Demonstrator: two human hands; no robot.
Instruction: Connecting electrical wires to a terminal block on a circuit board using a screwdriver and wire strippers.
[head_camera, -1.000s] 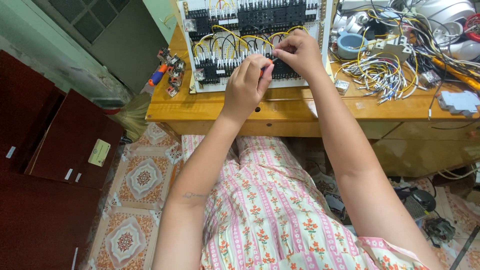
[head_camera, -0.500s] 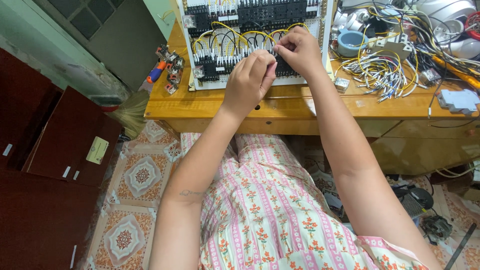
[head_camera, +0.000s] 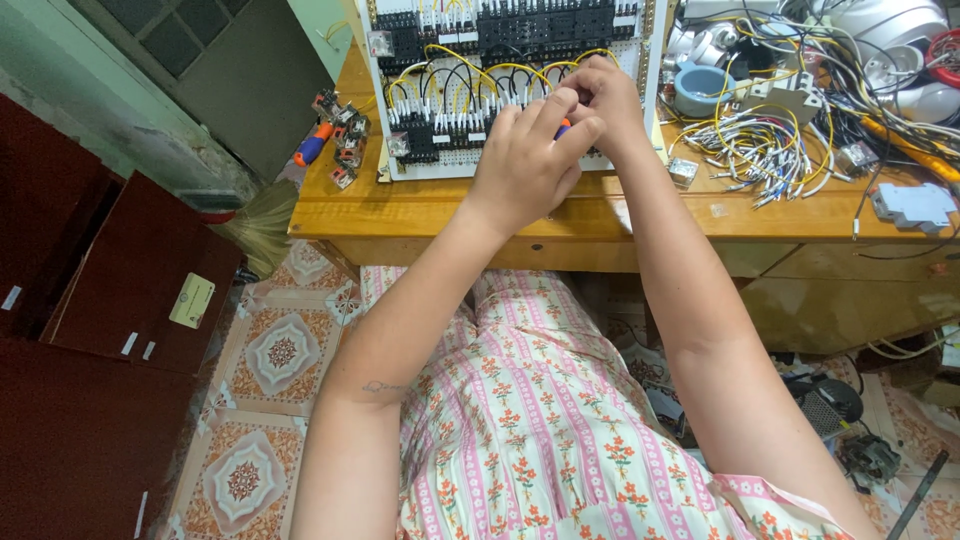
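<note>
1. While the white wiring panel (head_camera: 500, 95) lies flat on the wooden table (head_camera: 450, 215), the left hand (head_camera: 525, 165) is curled shut around a small orange-tipped tool (head_camera: 563, 128) over its lower edge.
2. Right hand (head_camera: 600, 100) touches it, fingers bunched; can't tell what they pinch.

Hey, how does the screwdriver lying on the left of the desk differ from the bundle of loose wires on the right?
The screwdriver is one short tool with an orange and blue handle; the loose wires are many thin yellow and white strands. The screwdriver sits at the desk's left edge beside small relay parts; the wires spread in a fan right of the wiring board. Both rest untouched on the wooden desk.
</note>
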